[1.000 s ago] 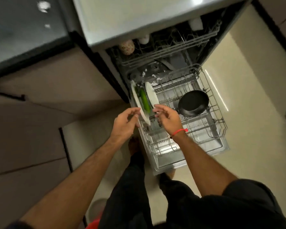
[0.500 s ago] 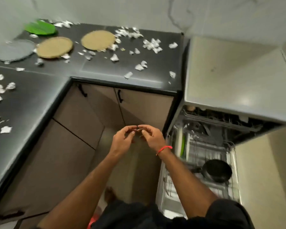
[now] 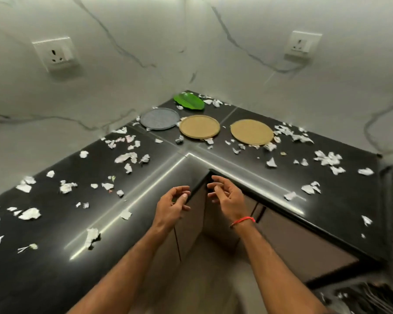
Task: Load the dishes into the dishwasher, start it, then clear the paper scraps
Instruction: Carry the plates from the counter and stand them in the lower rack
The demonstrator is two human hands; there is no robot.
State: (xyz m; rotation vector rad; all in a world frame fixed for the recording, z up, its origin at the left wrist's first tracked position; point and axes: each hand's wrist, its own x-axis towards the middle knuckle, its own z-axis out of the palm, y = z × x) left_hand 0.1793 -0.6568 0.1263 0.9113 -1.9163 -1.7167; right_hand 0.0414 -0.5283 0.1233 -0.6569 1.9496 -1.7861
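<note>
a person's two empty hands hover at centre frame over the inner corner of an l-shaped black countertop (image 3: 213, 162), with dishes waiting at the far corner. the left hand (image 3: 171, 206) and the right hand (image 3: 227, 196) sit just apart, palms half turned toward each other, fingers loosely curled and holding nothing, a red thread bracelet (image 3: 243, 221) on the right wrist. the pose reads as a reach about to begin, likely toward the plates in the upper middle of the frame, since those are the dishes not yet loaded.

four dishes lie flat near the marble-look wall: one grey round plate (image 3: 160, 118), two tan round plates, the nearer (image 3: 199, 127) just beside the grey one and the other (image 3: 251, 132) a little apart to its right, and one green leaf-shaped plate (image 3: 188, 101) behind them against the wall. they sit clustered in the corner, probably set aside for loading.

torn paper scraps (image 3: 126, 157) litter both arms of the counter, dozens of them, too many to count exactly; several lie touching the tan plates' rims. judged by the task's order, they stay until the machine runs.

two wall sockets show, one at upper left (image 3: 55, 53), one at upper right (image 3: 303, 44). the dishwasher rack (image 3: 368, 298) peeks in at the lower right corner, dim and blurred.
</note>
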